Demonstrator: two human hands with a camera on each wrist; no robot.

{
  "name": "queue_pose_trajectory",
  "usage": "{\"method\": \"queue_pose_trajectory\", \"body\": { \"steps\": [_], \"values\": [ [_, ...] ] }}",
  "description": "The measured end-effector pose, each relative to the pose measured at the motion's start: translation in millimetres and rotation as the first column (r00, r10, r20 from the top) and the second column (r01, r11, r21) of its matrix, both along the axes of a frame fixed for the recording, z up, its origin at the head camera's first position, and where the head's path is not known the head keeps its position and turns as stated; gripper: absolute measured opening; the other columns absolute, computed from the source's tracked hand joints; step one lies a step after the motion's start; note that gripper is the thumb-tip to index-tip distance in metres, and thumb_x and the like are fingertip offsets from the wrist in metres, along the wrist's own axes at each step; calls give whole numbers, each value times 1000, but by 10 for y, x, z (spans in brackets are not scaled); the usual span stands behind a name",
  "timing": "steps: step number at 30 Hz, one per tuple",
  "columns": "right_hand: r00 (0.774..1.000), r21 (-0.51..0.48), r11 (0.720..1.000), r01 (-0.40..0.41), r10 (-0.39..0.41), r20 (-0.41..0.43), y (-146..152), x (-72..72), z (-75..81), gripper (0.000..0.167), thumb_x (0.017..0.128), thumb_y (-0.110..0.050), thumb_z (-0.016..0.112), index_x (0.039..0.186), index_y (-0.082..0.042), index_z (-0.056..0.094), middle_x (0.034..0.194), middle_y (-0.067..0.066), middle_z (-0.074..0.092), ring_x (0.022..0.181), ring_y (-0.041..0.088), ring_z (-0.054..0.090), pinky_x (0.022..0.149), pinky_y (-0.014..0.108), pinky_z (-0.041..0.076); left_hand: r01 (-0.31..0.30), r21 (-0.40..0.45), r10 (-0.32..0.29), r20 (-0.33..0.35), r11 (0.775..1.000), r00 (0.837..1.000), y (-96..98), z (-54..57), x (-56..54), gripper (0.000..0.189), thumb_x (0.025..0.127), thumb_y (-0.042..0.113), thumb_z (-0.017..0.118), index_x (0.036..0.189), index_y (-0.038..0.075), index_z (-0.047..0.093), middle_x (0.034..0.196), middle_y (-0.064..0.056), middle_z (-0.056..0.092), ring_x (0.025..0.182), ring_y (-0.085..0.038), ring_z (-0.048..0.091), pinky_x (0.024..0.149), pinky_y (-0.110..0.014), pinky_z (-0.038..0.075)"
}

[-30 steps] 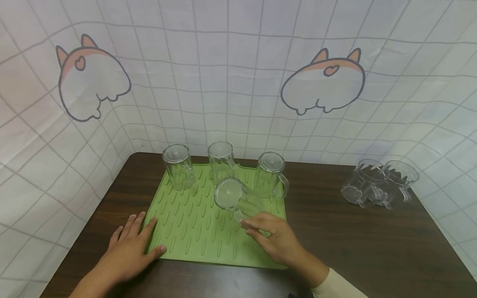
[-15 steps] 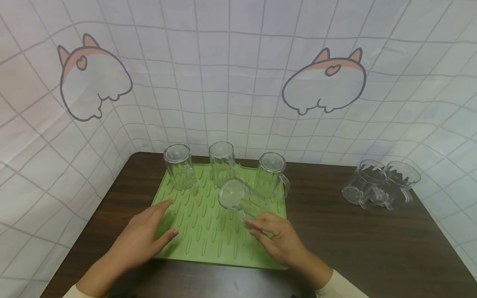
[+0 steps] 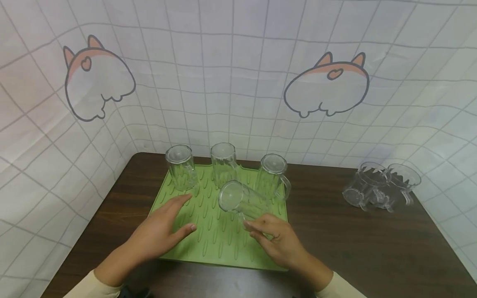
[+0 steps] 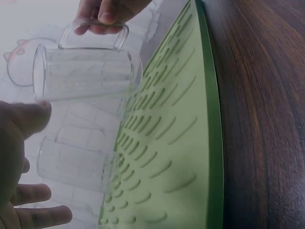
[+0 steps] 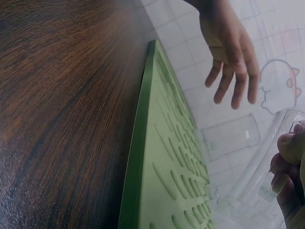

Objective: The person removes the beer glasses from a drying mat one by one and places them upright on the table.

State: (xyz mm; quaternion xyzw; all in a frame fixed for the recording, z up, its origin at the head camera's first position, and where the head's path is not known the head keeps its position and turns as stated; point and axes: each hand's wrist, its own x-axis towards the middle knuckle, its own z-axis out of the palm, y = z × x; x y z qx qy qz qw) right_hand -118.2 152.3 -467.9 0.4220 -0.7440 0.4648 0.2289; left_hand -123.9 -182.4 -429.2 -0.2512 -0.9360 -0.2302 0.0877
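My right hand (image 3: 273,238) pinches the handle of a clear glass mug (image 3: 238,198), which is tilted above the green ridged mat (image 3: 208,244) with its base toward the left. In the left wrist view that mug (image 4: 88,74) hangs by its handle from the fingers. My left hand (image 3: 158,229) hovers over the mat's left part, fingers spread, thumb pointing at the held mug, nothing in it. Along the mat's back stand three upside-down mugs: a left mug (image 3: 180,167), a middle mug (image 3: 223,165) and a right mug (image 3: 272,176).
Two more clear mugs (image 3: 372,186) stand close together on the dark wooden table (image 3: 328,231) at the right. A white gridded cloth (image 3: 231,82) with cartoon animals rises behind and along both sides.
My left hand has lifted from the mat's left edge and moved right, toward the held mug. The right hand keeps its pinch on the handle, the mug shifting slightly right.
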Motion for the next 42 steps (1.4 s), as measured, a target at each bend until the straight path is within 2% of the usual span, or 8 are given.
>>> {"method": "queue_pose_trajectory", "body": {
  "steps": [3,11,18,22,27,32,35,42],
  "values": [
    [1000,3,1000,-1,1,-21,0,-2,-4,23,94,-4,73,116,-1,77,93,5,71,83,16,67,76,21,55,3,5,-3,9,1000,1000,43,20,-20,80,96,48,70,159,13,36,154,-13,47,139,-35,47,107,-57,44],
    [1000,7,1000,4,-4,-25,5,-3,-13,26,90,1,75,116,-2,77,95,4,72,85,16,67,76,21,54,12,38,-13,28,999,1000,162,96,-53,83,97,58,64,159,13,35,152,-13,48,132,-34,53,101,-57,48],
    [999,9,1000,-2,3,-48,6,-2,2,33,83,10,77,114,-1,78,96,3,72,86,17,68,78,21,55,1,87,-5,44,996,999,267,147,-69,83,94,56,69,159,18,35,147,-10,52,126,-30,58,95,-56,52],
    [999,18,1000,-5,6,-46,11,-1,2,24,90,2,75,114,-1,78,95,3,72,86,16,68,77,21,54,4,111,-8,41,994,999,329,165,-75,84,93,57,70,159,17,35,147,-11,52,124,-30,59,94,-57,52],
    [999,24,1000,-7,8,-52,13,-4,1,19,100,-11,69,113,-1,78,94,3,72,85,14,67,76,20,54,5,151,-19,88,989,996,403,179,-67,85,93,54,72,159,17,34,150,-11,48,126,-30,58,94,-58,51],
    [998,29,1000,-2,4,-57,11,4,7,20,93,-2,74,113,-2,78,95,2,72,85,15,67,77,20,54,15,191,-40,124,981,991,457,171,-84,88,92,61,68,159,16,33,151,-10,47,128,-30,57,95,-58,51],
    [998,40,999,-3,6,-63,5,9,8,26,88,3,76,113,-2,78,96,1,72,86,14,67,77,20,54,20,202,-48,136,979,990,486,167,-91,89,92,60,69,160,16,32,152,-10,46,128,-30,56,95,-58,51],
    [998,43,999,-9,12,-70,15,12,-6,21,93,-2,74,114,-3,78,97,1,72,86,14,66,76,19,53,26,180,-53,143,983,988,567,170,-129,90,92,62,68,160,18,31,152,-8,47,127,-28,57,96,-57,51]
  ]
}}
